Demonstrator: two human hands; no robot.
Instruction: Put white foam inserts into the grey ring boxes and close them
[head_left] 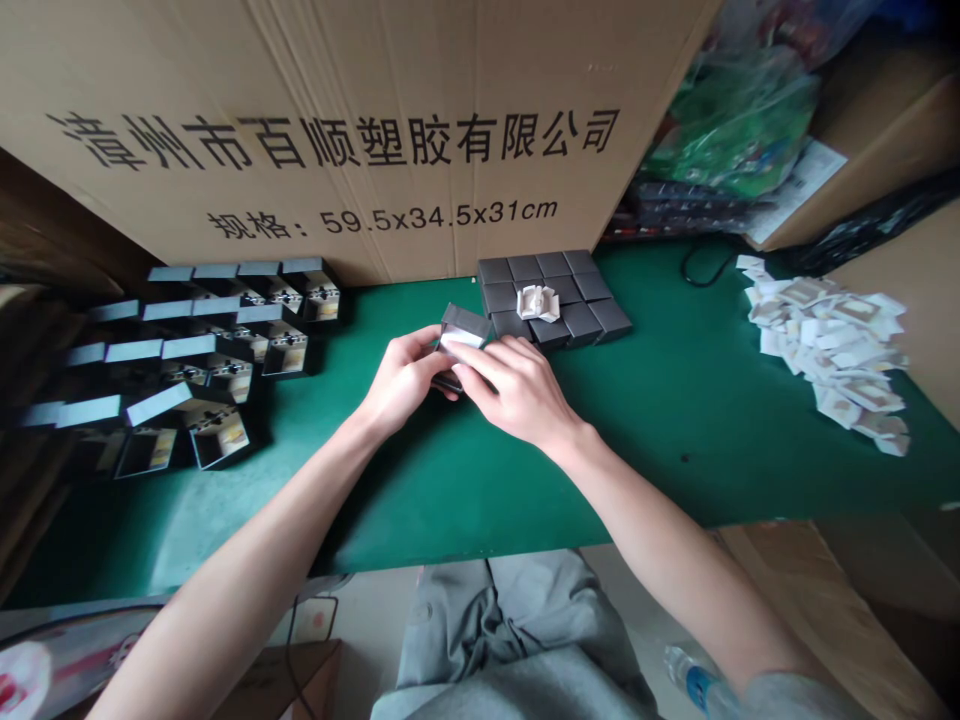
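Observation:
A small dark grey box (459, 331) with its lid up and a white inside sits between both hands above the green table (660, 420). My left hand (405, 378) is closed around its left side. My right hand (514, 388) grips it from the right, fingers pressing at the white insert. Just behind them lies a block of closed dark boxes (559, 295) with a small white folded piece (538, 302) on top.
Several open dark boxes (202, 360) with raised lids lie in rows at the left. A heap of white card inserts (832, 350) lies at the right. A big printed cardboard carton (360, 130) stands behind. Plastic bags and cartons crowd the right rear.

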